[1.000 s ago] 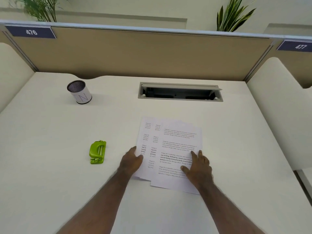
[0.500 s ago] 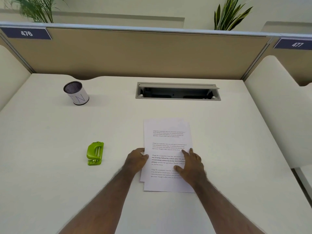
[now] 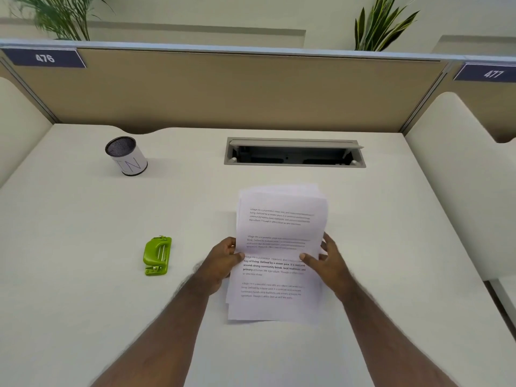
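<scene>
A stack of white printed sheets [image 3: 279,230] is lifted off the white desk [image 3: 83,303], its far end raised and blurred. My left hand [image 3: 222,262] grips the stack's left edge, thumb on the top page. My right hand [image 3: 328,261] holds the right edge, thumb lying across the print and fingers behind. A green hole punch [image 3: 157,255] lies on the desk left of my left hand, apart from it.
A white cylindrical pen cup [image 3: 126,155] with a dark mesh inside stands at the back left. An open cable tray [image 3: 294,153] is set into the desk beyond the papers. A tan partition [image 3: 223,88] closes the back; padded side panels flank the desk.
The spread sheets were pushed together into one stack on the desk. Both hands have since closed on its sides and raised it off the surface.
</scene>
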Available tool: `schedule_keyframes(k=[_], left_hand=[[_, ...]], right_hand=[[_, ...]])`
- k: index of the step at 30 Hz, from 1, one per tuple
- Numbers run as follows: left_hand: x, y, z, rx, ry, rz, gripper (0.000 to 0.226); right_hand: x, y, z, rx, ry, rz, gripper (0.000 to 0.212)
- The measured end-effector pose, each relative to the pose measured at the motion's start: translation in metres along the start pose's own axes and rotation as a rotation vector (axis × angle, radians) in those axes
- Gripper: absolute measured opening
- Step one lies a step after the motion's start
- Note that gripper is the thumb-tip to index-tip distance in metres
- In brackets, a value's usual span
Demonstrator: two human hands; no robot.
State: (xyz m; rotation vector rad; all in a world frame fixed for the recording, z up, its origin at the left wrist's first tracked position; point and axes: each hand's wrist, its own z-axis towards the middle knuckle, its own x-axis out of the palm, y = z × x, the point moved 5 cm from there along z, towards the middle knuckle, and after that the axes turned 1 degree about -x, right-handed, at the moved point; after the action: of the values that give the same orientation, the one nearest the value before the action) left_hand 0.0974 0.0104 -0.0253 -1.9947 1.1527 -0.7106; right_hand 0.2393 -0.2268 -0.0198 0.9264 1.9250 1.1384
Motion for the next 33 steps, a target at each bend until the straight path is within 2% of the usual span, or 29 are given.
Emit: schedule_keyframes(k=[3,5,9,15,18,23,28,33], left_hand=[[-0.001,-0.01,-0.004,0.024,0.073,-0.031,0.028],[-0.002,-0.02,-0.005,0.053,0.114,-0.027,0.034],[-0.004,-0.047,-0.009,0.141,0.177,-0.014,0.047],[-0.004,-0.096,-0.016,0.346,0.113,-0.103,0.033],[-0.004,-0.108,-0.019,0.403,0.082,-0.092,0.03],[-0.001,-0.109,-0.025,0.437,0.096,-0.083,0.028],[0.003,-0.096,-0.026,0.425,0.06,-0.055,0.034],[0.014,-0.102,-0.03,0.444,0.124,-0.04,0.028]], right_hand=[[-0.002,0.01,-0.002,0.049,0.233,0.217,0.052],[-0.004,0.018,-0.004,0.048,0.297,0.279,0.039],[-0.011,0.043,-0.003,-0.053,0.247,0.285,0.036],[-0.016,0.085,-0.003,-0.195,0.178,0.135,0.014],[-0.019,0.096,-0.002,-0.255,0.132,0.117,0.024],[-0.019,0.099,-0.004,-0.29,0.113,0.148,0.022],[-0.012,0.084,-0.007,-0.244,0.139,0.186,0.025],[-0.011,0.088,-0.009,-0.264,0.151,0.253,0.033]])
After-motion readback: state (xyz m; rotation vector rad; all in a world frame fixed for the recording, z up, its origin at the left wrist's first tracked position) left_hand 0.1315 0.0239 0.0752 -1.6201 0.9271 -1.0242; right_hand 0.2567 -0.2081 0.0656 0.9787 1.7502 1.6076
